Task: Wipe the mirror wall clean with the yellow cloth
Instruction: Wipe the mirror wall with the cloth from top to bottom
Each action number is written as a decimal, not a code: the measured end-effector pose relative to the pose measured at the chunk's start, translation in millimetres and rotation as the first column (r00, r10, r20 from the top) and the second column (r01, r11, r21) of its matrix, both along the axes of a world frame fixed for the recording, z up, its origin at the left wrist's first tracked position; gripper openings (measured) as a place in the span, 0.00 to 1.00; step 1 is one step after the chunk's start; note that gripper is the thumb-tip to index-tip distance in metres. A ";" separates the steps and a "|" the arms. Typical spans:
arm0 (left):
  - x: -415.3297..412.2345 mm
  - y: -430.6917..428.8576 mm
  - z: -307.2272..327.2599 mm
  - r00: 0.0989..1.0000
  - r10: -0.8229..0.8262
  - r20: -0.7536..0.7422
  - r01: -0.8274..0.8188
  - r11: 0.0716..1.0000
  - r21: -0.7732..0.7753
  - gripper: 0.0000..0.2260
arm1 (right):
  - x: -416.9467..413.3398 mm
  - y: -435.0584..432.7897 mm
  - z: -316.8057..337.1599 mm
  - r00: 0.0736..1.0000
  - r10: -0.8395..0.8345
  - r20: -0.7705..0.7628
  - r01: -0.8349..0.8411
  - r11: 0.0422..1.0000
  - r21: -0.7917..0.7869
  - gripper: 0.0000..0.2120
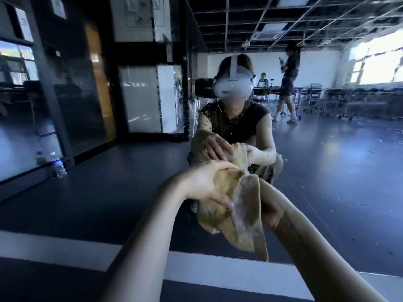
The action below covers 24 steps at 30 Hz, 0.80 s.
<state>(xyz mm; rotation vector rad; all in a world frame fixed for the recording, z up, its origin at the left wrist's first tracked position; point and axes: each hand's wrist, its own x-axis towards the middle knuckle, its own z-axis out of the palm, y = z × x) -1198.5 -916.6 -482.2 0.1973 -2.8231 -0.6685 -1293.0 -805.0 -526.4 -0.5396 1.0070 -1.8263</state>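
The mirror wall [327,166] fills the view ahead, speckled with droplets and smears. A crumpled yellow cloth [246,216] hangs between both hands, close in front of the glass. My left hand [207,182] grips its upper left part, fingers curled over the fabric. My right hand [271,214] holds the cloth from the right and is mostly hidden behind a hanging fold. The mirror reflects me crouching with a headset on, both hands on the cloth.
A pale ledge [65,247] runs along the mirror's base. A plastic water bottle [58,165] stands on the floor at the left by a dark glass partition [72,105]. Reflected in the mirror are another person walking [287,83] and tables on wheels.
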 end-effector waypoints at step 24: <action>59.1 -77.6 22.2 0.508 0.690 -0.516 -0.321 0.707 0.631 0.10 | 16.6 -92.1 34.2 -0.637 -0.513 -0.575 0.053 0.716 -0.696 0.29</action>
